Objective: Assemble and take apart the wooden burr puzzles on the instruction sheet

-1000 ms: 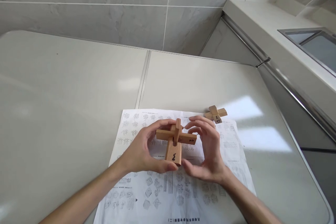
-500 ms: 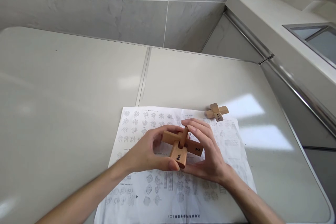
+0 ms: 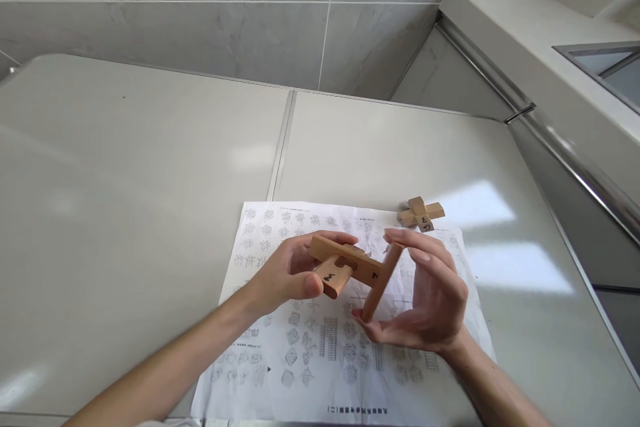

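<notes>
Two interlocked wooden puzzle pieces [image 3: 336, 272] are gripped between the thumb and fingers of my left hand [image 3: 286, 275]. One points toward me with a dark mark on its end; the other crosses it, also marked. My right hand [image 3: 435, 297] pinches a slim wooden puzzle bar [image 3: 383, 285] by its two ends, fingers on top and thumb below. The bar slants beside the right end of the crossing piece; whether they touch I cannot tell. Both hands are above a printed sheet [image 3: 280, 407] of small puzzle diagrams.
A small assembled wooden cross puzzle [image 3: 421, 213] with dark marks stands at the sheet's far right edge. The sheet lies on a glossy white table [image 3: 175, 167] with a seam. Behind is a grey tiled wall [image 3: 200, 40]; a white counter [image 3: 520, 20] stands at the right.
My right hand has moved right, drawing the upright bar out of the wooden puzzle. My left hand has tilted the remaining pieces. The view has shifted slightly.
</notes>
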Tool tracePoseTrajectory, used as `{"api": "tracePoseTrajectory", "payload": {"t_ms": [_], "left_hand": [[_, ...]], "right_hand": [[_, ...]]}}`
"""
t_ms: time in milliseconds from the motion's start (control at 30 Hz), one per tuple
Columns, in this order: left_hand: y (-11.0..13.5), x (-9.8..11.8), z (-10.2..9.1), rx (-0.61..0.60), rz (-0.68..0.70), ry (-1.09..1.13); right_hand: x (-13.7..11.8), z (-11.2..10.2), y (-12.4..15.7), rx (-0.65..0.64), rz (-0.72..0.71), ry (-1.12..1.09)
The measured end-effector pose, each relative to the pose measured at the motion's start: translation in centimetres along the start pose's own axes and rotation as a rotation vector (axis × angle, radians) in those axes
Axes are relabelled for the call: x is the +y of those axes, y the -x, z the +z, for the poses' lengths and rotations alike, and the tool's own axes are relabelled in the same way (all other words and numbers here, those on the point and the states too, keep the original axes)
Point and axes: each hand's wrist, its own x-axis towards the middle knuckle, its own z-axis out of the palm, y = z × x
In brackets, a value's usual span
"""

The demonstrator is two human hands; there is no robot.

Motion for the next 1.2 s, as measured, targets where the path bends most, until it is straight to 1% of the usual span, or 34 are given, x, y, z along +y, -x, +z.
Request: {"api": "tracePoseTrajectory", "payload": {"t_ms": [133,233,333,433,500,600,733,833,933,1133,1200], "left_hand": [[-0.1,0.3,-0.4,0.081,0.103,0.057],[-0.2,0.8,-0.7,0.073,0.146,0.113],[-0.2,1.7,-0.6,0.003,0.1,0.136],[-0.3,2.5,-0.1,-0.041,0.067,0.139],[-0.3,2.9,0.2,-0.083,0.089,0.155],[-0.3,2.9,0.4,-0.168,0.157,0.182],[-0.2,2.4,0.2,-0.257,0.216,0.181],[-0.1,2.4,0.3,-0.343,0.204,0.195],[0.4,3.0,0.8,-0.348,0.167,0.22],[1.7,4.0,1.8,-0.26,0.068,0.225],[2.0,3.9,1.9,-0.28,0.064,0.21]], "right_hand": [[0.2,-0.3,0.0,0.111,0.025,0.034],[0.9,-0.4,0.0,0.095,0.079,0.031],[1.5,-0.2,0.0,0.027,0.127,0.016],[1.7,0.1,0.1,-0.108,0.157,0.037],[1.6,0.4,0.2,-0.201,0.181,0.061],[1.5,0.8,0.4,-0.298,0.214,0.082],[1.8,1.1,0.8,-0.395,0.211,0.103],[2.0,1.2,1.1,-0.444,0.194,0.102],[2.0,1.4,1.2,-0.462,0.184,0.107],[1.8,1.6,1.2,-0.485,0.143,0.148],[1.7,1.6,1.3,-0.501,0.15,0.167]]}}
